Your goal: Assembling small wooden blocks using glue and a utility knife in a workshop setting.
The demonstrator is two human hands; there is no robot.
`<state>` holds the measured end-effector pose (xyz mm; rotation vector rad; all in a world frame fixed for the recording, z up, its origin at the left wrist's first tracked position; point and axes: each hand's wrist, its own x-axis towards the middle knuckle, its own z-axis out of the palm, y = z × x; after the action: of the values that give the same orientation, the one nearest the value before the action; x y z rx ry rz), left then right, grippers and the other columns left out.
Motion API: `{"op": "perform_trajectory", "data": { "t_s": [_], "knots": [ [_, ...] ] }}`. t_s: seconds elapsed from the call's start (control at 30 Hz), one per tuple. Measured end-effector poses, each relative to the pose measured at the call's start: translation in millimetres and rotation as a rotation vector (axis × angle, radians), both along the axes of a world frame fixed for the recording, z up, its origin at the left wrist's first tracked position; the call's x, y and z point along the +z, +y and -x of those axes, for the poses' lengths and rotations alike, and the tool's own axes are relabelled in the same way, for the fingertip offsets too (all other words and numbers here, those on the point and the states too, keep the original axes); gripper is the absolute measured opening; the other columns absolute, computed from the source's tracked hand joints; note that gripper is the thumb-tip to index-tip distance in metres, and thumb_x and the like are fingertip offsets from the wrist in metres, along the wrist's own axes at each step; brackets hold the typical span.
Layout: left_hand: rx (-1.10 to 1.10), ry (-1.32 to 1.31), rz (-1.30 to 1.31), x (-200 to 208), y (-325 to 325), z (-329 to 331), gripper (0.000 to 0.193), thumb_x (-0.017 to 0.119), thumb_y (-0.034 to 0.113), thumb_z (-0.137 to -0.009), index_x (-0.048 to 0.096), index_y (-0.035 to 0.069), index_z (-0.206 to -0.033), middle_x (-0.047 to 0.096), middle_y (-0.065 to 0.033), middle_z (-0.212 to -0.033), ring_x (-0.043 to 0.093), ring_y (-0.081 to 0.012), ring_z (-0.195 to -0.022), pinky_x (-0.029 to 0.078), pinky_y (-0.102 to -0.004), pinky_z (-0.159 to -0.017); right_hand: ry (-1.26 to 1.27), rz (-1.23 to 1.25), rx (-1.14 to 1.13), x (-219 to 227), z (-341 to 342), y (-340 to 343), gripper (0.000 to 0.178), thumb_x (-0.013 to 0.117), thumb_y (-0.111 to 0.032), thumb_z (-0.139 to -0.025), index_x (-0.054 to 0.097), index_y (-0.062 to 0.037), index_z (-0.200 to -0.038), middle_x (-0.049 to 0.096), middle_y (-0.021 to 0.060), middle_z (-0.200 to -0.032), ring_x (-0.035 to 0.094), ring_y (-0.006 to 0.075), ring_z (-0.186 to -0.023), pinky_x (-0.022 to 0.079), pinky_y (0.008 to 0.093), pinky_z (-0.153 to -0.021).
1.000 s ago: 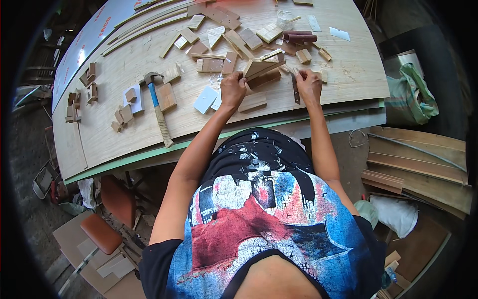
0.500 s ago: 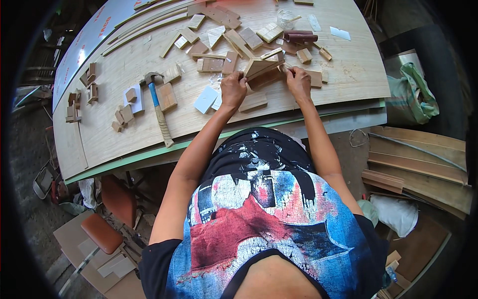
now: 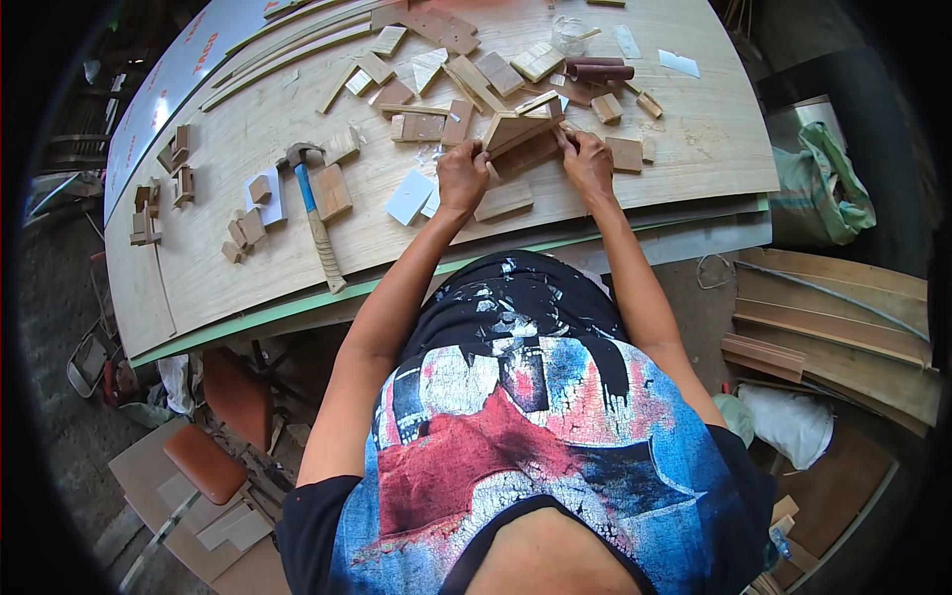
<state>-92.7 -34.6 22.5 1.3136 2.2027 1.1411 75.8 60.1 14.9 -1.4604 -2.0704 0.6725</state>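
Near the middle of the table's front half, a small angled wooden assembly is raised between my two hands. My left hand pinches its left end, fingers closed. At the opposite end, my right hand has its fingertips closed on the assembly's right edge. Beneath and in front of it lies a flat wood block. White cards lie left of my left hand, and a short wood block lies right of my right hand.
A claw hammer with a blue and tan handle lies to the left. Small joined wood pieces stand at the far left. Beyond my hands are scattered offcuts, dark red rolls and a clear cup. Long strips lie at the back left.
My right hand has shifted slightly left, its fingertips closer in against the assembly's right end. My left hand and the assembly have barely moved.
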Motion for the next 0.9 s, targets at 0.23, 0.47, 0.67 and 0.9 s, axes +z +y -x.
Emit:
{"op": "perform_trajectory", "data": {
  "t_s": [0.23,0.47,0.67,0.9],
  "knots": [
    [-0.008,0.056,-0.008,-1.6,1.1,1.0,0.013,0.058,0.01,-0.072,0.062,0.002,-0.082,0.06,-0.0156,-0.068,0.06,-0.0244,-0.06,0.045,-0.0306,-0.058,-0.063,-0.063,-0.018,0.8,1.6,-0.2,0.015,0.055,-0.014,-0.071,0.059,-0.0018,-0.079,0.059,0.0163,-0.081,0.057,0.0317,-0.075,0.045,0.0379,-0.069],
    [0.001,0.014,-0.016,3.4,-1.2,-0.5,0.014,0.06,0.01,-0.069,0.061,0.001,-0.079,0.059,-0.0192,-0.07,0.058,-0.0322,-0.065,0.045,-0.0364,-0.062,-0.134,-0.156,-0.025,3.2,3.3,-2.9,0.013,0.057,-0.011,-0.069,0.055,-0.0012,-0.077,0.058,0.0148,-0.08,0.056,0.0312,-0.076,0.044,0.0386,-0.068],
    [-0.008,0.009,-0.021,5.4,-2.1,-2.7,0.013,0.061,0.009,-0.068,0.061,0.0,-0.078,0.059,-0.0191,-0.068,0.058,-0.0317,-0.064,0.045,-0.0358,-0.061,0.071,-0.053,-0.028,-2.3,-2.4,1.7,0.011,0.057,-0.007,-0.07,0.057,-0.0006,-0.079,0.058,0.0146,-0.08,0.055,0.0307,-0.076,0.043,0.0376,-0.07],
    [-0.016,0.022,-0.017,5.3,-2.0,-3.1,0.013,0.061,0.008,-0.068,0.061,0.0,-0.078,0.059,-0.0192,-0.069,0.059,-0.0318,-0.065,0.046,-0.0357,-0.061,0.132,-0.054,0.036,-0.7,-2.5,-1.0,0.014,0.056,-0.003,-0.069,0.058,-0.0011,-0.082,0.059,0.0141,-0.082,0.057,0.0289,-0.078,0.044,0.0353,-0.071]
  ]
}}
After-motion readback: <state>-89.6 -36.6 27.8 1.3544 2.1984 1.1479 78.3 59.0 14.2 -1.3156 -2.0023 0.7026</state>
